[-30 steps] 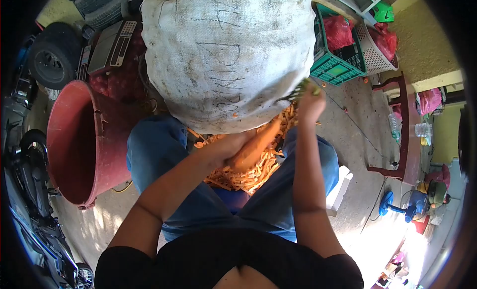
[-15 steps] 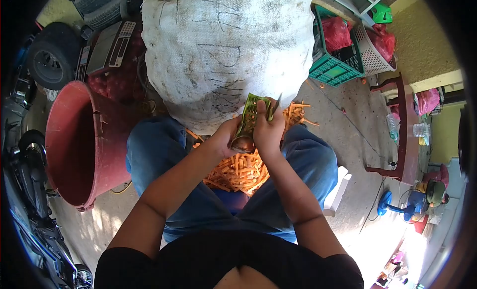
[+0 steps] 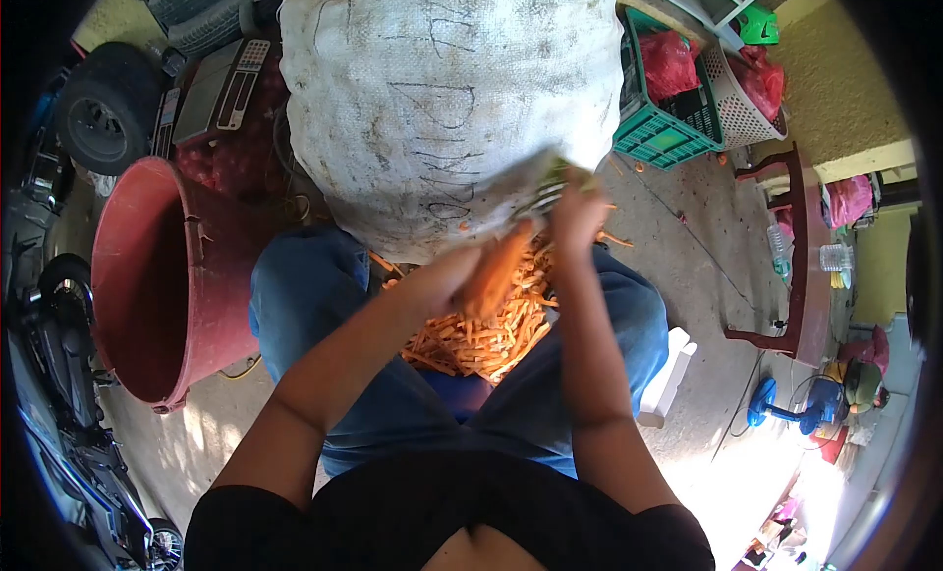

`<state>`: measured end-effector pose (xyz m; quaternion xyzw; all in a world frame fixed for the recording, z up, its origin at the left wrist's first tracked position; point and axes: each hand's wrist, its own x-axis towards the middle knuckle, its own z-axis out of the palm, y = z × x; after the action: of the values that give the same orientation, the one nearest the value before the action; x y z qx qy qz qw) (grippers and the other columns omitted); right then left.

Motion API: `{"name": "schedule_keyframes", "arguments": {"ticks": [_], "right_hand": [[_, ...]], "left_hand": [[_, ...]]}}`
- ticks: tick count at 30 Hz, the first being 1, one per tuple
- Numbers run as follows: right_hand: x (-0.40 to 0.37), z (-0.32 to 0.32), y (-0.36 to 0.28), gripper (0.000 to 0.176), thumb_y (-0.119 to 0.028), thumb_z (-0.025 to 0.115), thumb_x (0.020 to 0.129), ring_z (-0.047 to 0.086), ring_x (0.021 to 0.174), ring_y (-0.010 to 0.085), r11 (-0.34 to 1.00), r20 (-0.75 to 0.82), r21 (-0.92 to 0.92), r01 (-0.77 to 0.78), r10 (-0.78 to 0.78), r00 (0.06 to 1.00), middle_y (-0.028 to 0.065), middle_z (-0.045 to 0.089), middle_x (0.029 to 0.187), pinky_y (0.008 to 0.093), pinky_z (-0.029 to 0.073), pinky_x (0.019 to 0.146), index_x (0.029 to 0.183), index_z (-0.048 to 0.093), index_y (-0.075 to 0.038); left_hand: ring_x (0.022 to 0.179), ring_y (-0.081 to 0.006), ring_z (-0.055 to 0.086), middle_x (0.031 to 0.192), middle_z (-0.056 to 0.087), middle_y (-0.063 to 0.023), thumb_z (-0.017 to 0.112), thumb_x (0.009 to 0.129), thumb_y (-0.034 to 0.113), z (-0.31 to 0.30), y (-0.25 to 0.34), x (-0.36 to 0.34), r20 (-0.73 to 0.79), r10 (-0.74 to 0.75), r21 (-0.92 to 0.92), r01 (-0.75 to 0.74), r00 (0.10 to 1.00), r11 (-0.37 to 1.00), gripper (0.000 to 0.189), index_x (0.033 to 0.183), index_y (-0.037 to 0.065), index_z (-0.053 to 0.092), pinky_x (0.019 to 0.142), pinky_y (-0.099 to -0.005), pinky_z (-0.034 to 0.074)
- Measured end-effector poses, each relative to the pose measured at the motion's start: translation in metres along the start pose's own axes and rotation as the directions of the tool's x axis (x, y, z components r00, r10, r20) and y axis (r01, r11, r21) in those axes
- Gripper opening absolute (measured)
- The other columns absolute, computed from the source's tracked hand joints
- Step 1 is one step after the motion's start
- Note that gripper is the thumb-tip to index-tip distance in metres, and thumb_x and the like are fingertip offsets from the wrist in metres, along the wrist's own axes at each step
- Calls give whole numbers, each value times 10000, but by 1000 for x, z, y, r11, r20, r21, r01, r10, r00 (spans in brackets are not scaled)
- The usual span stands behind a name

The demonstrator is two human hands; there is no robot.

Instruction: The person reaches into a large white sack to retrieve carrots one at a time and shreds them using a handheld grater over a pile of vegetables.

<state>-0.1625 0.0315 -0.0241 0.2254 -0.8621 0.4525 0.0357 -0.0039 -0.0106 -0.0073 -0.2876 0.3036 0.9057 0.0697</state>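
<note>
Orange strips lie heaped in a pile [image 3: 481, 340] between my knees. Over the pile, my left hand [image 3: 457, 281] is closed round an orange carrot [image 3: 499, 269], which is blurred by motion. Up and to the right, my right hand [image 3: 578, 217] grips a green slicer [image 3: 552, 190], also smeared. The slicer's near end is close to the carrot's tip; whether they touch is unclear. Behind both hands stands a large white woven sack [image 3: 442, 100] with dark handwriting.
A red tub [image 3: 221, 276] stands left of my knee, with a scale [image 3: 211, 100] and tyre [image 3: 106, 109] behind. Green crate [image 3: 663, 134] and white basket [image 3: 739, 114] are back right. A reddish wooden frame [image 3: 810, 257] and blue fan [image 3: 786, 412] are at right.
My right hand has moved right and slightly up with the slicer, away from my left hand. The carrot in my left hand now shows clearly, no longer covered by the slicer.
</note>
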Motion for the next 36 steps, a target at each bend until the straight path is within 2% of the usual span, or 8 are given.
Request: {"name": "schedule_keyframes", "arguments": {"ticks": [3,13,17,19,25,28,31,36], "right_hand": [[45,-13,34,248,-186,493,798,518,452,209,895,-106,234,-380,412,905,126,547,554,344,403,428,697,553,32],[-37,-19,-47,207,-166,476,820,450,475,116,820,259,541,-189,51,965,69,503,548,256,358,435,730,521,14],[-55,-16,-52,154,-126,492,802,514,493,235,919,90,312,242,-282,955,167,527,589,316,396,474,807,524,24],[-52,-20,-53,157,-128,491,802,514,494,251,936,102,293,197,-236,967,174,526,586,321,394,475,811,528,25],[-33,-16,-47,193,-155,489,807,490,459,241,924,172,381,-25,-45,984,181,497,545,324,376,457,761,524,29],[-38,-19,-56,205,-165,486,811,476,432,246,929,225,368,42,-133,965,171,484,514,326,362,435,740,503,27],[-43,-15,-55,200,-169,488,811,478,421,261,923,205,378,69,-156,966,169,478,500,334,357,422,758,511,22],[-46,-19,-53,197,-170,496,806,484,420,281,934,149,318,165,-221,964,173,474,494,343,358,417,778,517,24]], "left_hand": [[616,-146,549,758,542,-75,266,890,314,15,-15,-14,-33,-162,138,165,986,977,374,973,8,465,533,-266,464],[681,-187,566,792,555,-86,290,880,283,-45,-11,33,276,197,-510,-30,941,860,327,980,25,466,589,-330,496],[681,-173,576,811,567,-77,299,877,262,-15,-6,15,-53,112,-419,-123,992,899,303,977,31,468,565,-312,497],[693,-169,579,840,572,-74,307,874,260,-35,-15,25,220,203,-405,-100,954,909,303,998,35,467,559,-305,500],[731,-180,581,876,574,-90,338,862,237,-38,-5,21,418,178,-308,-46,891,950,293,1015,28,475,622,-303,501],[771,-186,581,885,571,-98,358,857,228,-14,2,13,111,150,-309,-109,983,945,290,1017,18,478,662,-317,497],[808,-199,575,915,560,-115,374,850,215,-24,3,18,392,223,-475,-11,893,880,288,1013,-1,472,702,-337,487],[807,-202,573,920,556,-120,376,844,193,-23,-2,18,323,205,-391,-67,924,918,265,981,-8,480,711,-340,484]]}}
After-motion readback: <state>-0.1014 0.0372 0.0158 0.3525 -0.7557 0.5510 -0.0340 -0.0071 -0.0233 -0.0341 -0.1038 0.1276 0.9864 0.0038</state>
